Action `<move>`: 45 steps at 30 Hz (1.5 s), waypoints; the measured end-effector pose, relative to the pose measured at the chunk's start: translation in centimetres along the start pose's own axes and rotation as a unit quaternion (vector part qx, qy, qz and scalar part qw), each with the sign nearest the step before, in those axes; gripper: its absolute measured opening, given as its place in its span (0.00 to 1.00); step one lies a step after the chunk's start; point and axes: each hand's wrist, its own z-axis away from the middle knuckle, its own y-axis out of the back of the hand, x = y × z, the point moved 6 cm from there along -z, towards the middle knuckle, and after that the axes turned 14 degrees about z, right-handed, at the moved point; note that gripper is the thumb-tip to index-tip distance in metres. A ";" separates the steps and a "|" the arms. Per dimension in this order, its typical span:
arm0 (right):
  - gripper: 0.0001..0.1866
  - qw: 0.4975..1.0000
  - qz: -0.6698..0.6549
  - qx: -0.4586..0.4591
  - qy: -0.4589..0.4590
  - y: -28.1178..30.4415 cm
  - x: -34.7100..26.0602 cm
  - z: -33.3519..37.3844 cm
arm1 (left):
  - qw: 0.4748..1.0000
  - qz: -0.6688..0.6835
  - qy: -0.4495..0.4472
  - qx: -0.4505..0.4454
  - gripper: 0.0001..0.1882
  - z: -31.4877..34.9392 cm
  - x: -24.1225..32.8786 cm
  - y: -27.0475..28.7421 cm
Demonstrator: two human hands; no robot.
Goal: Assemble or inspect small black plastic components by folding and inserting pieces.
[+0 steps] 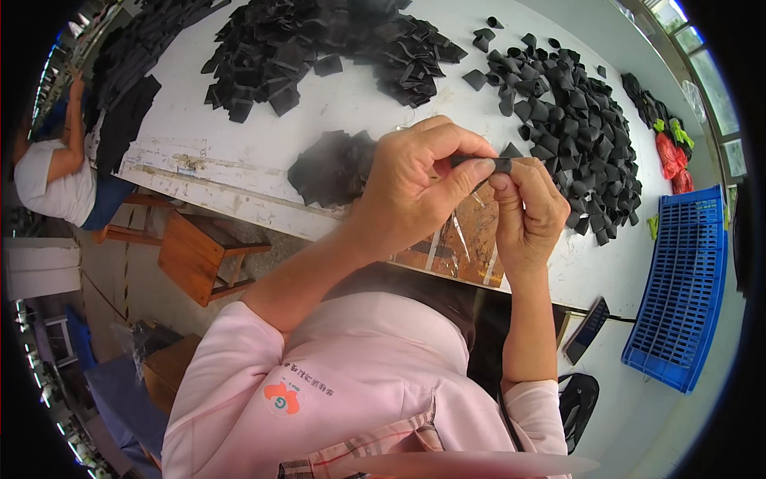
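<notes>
Between my two hands is a small black fabric piece, held up over the table's near edge. My left hand pinches one end with thumb and fingers. The other end sits in the closed fingers of my right hand. Below them a worn brown board lies on the white table, with shiny clear strips over it. Close to my left hand is a small heap of flat black pieces. A large pile of black pieces curled into tubes spreads beyond my right hand.
More flat black pieces are heaped at the far side. A blue plastic crate stands on the right, near red and yellow-green bags. At left are a wooden stool and another person in a white shirt.
</notes>
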 end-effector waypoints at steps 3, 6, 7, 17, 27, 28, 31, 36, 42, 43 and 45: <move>0.02 1.000 0.001 -0.002 0.022 -0.6 -0.1 -0.1 | 0.997 -0.068 -0.031 -0.003 0.01 -0.2 -0.1 0.0; 0.02 1.000 0.009 -0.022 0.018 -0.4 -0.6 -0.2 | 0.999 -0.031 -0.029 0.003 0.01 0.0 -0.6 0.5; 0.02 0.999 0.006 -0.041 0.006 -0.4 -0.5 -0.3 | 0.999 -0.032 -0.033 0.003 0.01 0.0 -0.4 0.4; 0.03 0.991 -0.101 -0.067 -0.050 -0.4 0.4 -0.2 | 0.984 -0.128 -0.126 -0.012 0.01 -0.1 1.2 0.0; 0.04 0.994 0.079 -0.040 0.058 -0.1 -1.2 -0.7 | 0.999 -0.040 -0.010 0.029 0.02 0.6 -1.5 0.9; 0.04 0.994 0.061 -0.077 0.052 -0.1 -1.0 -1.0 | 0.998 -0.008 -0.004 0.069 0.03 1.0 -2.0 1.3; 0.09 0.918 -0.334 -0.105 -0.187 0.6 3.2 -1.8 | 0.994 -0.006 0.022 0.108 0.07 3.3 -4.1 2.9; 0.17 0.898 -0.258 -0.077 -0.348 -0.9 7.2 2.4 | 0.902 -0.412 0.128 0.030 0.13 7.8 -9.3 3.4; 0.12 0.839 -0.201 -0.288 -0.415 -4.8 5.9 11.4 | 0.850 -0.501 0.144 -0.078 0.09 9.1 -12.4 3.5; 0.12 0.836 -0.195 -0.298 -0.418 -5.3 5.8 12.2 | 0.845 -0.509 0.137 -0.086 0.08 9.1 -12.4 3.4; 0.12 0.844 -0.162 -0.306 -0.409 -5.7 5.5 12.5 | 0.841 -0.516 0.127 -0.097 0.06 8.9 -12.1 3.1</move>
